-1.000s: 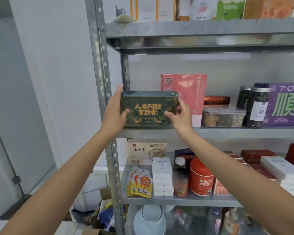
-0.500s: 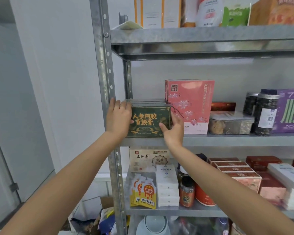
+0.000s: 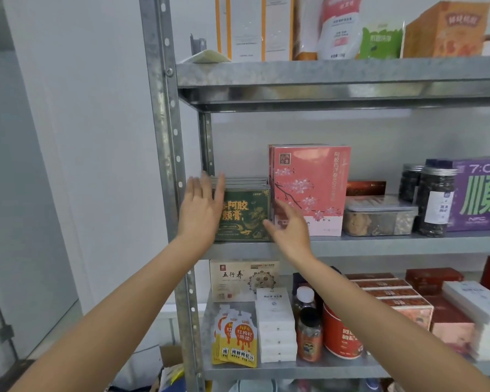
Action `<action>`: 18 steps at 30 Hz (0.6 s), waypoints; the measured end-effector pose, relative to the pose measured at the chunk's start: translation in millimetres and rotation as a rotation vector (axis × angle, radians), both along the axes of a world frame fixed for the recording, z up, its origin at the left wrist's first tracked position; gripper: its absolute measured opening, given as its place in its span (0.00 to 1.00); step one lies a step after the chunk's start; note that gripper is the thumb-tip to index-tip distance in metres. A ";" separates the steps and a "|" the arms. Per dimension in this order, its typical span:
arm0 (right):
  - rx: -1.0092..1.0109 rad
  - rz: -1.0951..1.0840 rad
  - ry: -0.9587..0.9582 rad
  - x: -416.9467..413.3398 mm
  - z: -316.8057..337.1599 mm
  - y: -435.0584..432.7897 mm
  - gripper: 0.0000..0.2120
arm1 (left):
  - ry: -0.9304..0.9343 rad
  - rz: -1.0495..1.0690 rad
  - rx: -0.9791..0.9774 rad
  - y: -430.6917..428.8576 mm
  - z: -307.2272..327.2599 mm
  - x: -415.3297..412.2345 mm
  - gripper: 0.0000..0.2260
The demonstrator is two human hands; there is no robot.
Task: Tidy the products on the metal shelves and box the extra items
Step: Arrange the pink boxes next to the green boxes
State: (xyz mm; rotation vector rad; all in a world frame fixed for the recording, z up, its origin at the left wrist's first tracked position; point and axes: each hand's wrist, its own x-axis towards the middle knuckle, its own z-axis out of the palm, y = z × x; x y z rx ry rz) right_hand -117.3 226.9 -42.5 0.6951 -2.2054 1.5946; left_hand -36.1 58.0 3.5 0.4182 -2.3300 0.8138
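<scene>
Reaching with left hand (image 3: 200, 210) and right hand (image 3: 290, 230), fingers straight, gripping nothing, at a green box (image 3: 246, 215) standing at the left end of the middle shelf (image 3: 379, 244), just beside a pink box (image 3: 311, 188). Seemingly placed; likely still to do: other shelves, boxing extras.

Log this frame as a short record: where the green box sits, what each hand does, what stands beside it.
green box: upright on the middle shelf, front facing out, similar boxes behind
left hand: open, fingers straight, across the box's left front edge
right hand: open, by the box's lower right corner; contact unclear
right neighbour: pink box, upright, close beside
</scene>
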 end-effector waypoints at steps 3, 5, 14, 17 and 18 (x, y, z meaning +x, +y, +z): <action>-0.198 -0.209 0.193 -6.1 5.8 34.6 0.30 | -0.014 -0.158 0.127 5.2 -8.8 -7.6 0.49; -0.277 -0.394 0.217 -19.4 12.3 61.2 0.39 | -0.023 -0.152 0.152 5.5 -13.2 -12.2 0.49; -0.247 -0.073 -0.140 -54.2 39.1 105.2 0.51 | -0.038 -0.070 0.101 10.7 -13.2 -18.5 0.46; -0.176 -0.074 -0.174 -58.5 47.0 107.3 0.45 | -0.052 -0.065 0.099 14.0 -11.4 -17.4 0.46; -0.168 -0.057 -0.185 -58.6 49.7 107.1 0.42 | -0.056 -0.063 0.103 15.1 -10.2 -16.7 0.45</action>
